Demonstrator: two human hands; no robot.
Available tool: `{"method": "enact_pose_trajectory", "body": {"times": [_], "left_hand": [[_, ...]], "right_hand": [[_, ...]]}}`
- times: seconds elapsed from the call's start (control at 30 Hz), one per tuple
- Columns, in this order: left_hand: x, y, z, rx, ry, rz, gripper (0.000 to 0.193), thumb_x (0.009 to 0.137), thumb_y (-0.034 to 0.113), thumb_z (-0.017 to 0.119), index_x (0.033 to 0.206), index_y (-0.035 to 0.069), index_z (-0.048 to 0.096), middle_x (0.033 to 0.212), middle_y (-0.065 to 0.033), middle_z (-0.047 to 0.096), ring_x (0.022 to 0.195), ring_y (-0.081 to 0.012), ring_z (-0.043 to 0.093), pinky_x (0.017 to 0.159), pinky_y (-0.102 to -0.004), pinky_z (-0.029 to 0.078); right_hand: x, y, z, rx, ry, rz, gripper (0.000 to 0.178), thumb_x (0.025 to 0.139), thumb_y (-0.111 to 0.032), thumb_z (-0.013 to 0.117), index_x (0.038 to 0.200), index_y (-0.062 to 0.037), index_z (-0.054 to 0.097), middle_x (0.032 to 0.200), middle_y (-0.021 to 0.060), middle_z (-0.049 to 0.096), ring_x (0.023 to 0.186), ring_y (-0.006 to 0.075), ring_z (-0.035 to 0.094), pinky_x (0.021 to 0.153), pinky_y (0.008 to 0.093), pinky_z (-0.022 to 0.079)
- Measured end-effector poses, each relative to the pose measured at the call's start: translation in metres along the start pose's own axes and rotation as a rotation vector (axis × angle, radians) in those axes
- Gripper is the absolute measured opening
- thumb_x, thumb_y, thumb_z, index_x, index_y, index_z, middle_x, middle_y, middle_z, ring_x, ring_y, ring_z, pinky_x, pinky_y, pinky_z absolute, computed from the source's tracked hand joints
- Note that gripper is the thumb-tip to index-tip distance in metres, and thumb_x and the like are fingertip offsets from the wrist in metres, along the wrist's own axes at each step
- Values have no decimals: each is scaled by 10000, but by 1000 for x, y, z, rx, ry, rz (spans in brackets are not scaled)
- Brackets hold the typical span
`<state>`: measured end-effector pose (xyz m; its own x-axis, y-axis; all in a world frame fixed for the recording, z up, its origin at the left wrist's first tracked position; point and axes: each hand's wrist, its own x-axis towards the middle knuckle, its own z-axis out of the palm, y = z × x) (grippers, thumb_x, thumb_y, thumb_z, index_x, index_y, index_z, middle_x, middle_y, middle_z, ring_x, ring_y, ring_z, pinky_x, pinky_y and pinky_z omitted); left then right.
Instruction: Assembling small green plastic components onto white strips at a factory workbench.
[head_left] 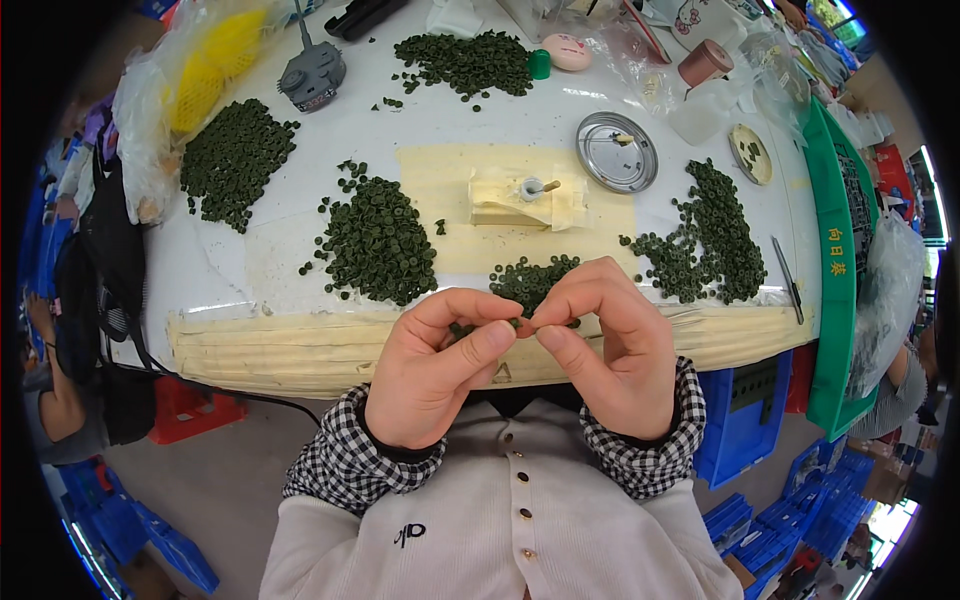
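My left hand [432, 362] and my right hand [612, 352] meet fingertip to fingertip above the table's front edge, both closed in a pinch. A tiny dark green plastic part [515, 323] shows at the tips of my left thumb and forefinger. Right beside it, my right thumb and forefinger press together; whatever sits between them is too small to make out. Just behind my fingers lies a small heap of round green pieces [530, 279], partly hidden by my hands. A bigger heap of green pieces [380, 240] spreads to the left, and ring-shaped ones [715, 235] lie to the right.
A tape-covered block [510, 207] with a small cup and stick stands mid-table. Behind are a round metal lid [597, 168], more green pieces [465, 62] and a grey toy turret [312, 74]. Tweezers [787, 278] lie near a green crate [828, 290] on the right.
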<state>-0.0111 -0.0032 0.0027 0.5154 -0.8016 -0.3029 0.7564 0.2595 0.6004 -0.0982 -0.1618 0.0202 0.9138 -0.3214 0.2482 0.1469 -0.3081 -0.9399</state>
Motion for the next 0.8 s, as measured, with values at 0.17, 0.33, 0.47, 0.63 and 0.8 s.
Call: {"method": "enact_pose_trajectory", "body": {"times": [0.17, 0.33, 0.47, 0.63, 0.8], "left_hand": [[0, -1, 2, 38, 41, 22, 180, 849, -16, 608, 1026, 17, 614, 830, -15, 604, 623, -15, 441, 503, -162, 323], [0, -2, 3, 132, 71, 77, 168, 801, -49, 650, 958, 11, 644, 784, 4, 593, 637, -26, 454, 555, -176, 374], [1, -4, 3, 212, 101, 129, 150, 779, -57, 669, 914, 10, 659, 778, 0, 612, 664, -41, 489, 604, -193, 410], [0, -4, 5, 276, 83, 193, 147, 771, -61, 674, 900, 9, 660, 850, -33, 658, 712, -53, 536, 648, -208, 444], [-1, -3, 0, 217, 61, 167, 147, 770, -65, 674, 898, 6, 659, 868, -53, 664, 741, -62, 556, 660, -209, 454]], "right_hand": [[1, 1, 3, -4, -14, 14, 88, 763, -39, 665, 843, -27, 629, 840, 62, 572, 771, 173, 489, 678, 268, 413], [1, 1, 2, 5, -29, 33, 93, 761, -51, 670, 840, -26, 626, 834, 60, 567, 761, 172, 481, 677, 267, 406], [2, 2, 2, 35, -45, 37, 91, 763, -47, 667, 837, -24, 619, 825, 58, 561, 748, 162, 476, 672, 261, 401], [1, -2, 4, 181, -5, 123, 90, 761, -28, 660, 835, -25, 608, 801, 55, 553, 732, 152, 478, 666, 250, 400], [2, -4, 8, 22, 15, -9, 91, 758, 6, 648, 834, -21, 605, 794, 69, 549, 719, 161, 515, 637, 258, 426]]}}
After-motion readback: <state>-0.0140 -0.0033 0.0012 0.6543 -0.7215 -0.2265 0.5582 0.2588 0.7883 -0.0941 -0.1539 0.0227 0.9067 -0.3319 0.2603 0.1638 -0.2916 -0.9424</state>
